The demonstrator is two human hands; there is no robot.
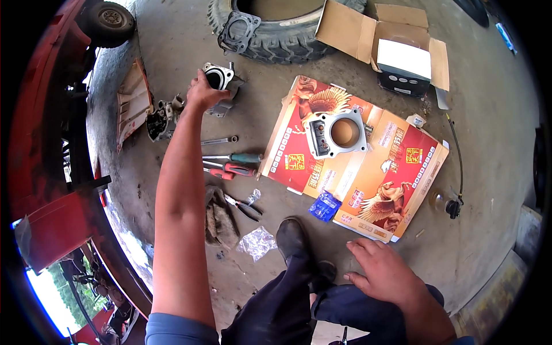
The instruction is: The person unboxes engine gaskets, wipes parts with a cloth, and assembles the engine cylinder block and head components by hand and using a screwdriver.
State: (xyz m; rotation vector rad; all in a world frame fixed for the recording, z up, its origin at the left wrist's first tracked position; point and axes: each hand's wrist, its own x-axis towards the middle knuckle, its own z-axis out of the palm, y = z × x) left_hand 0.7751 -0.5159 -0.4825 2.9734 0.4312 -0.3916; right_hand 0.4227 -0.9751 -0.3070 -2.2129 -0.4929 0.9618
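Note:
My left hand [204,94] reaches far out to the left and grips an engine cylinder [225,73] that stands on the floor, its fingers over the near-left rim and its thumb on the right side. Part of that cylinder's bore shows past the hand. My right hand [385,271] is over my right knee with its fingers stretched out and nothing in them. In front of it, a clean silver engine cylinder [357,119] with a round bore lies on a flattened red and orange carton [391,169]. A small blue packet [325,206] sits at the carton's near edge.
A cylinder gasket [237,31] leans on a big tire [282,43]; an opened cardboard box [347,29] stands right of it. Left of my feet lie screwdrivers [238,169], a wrench [220,140], pliers [244,208] and a rag [221,221]. A red vehicle [43,109] borders the left.

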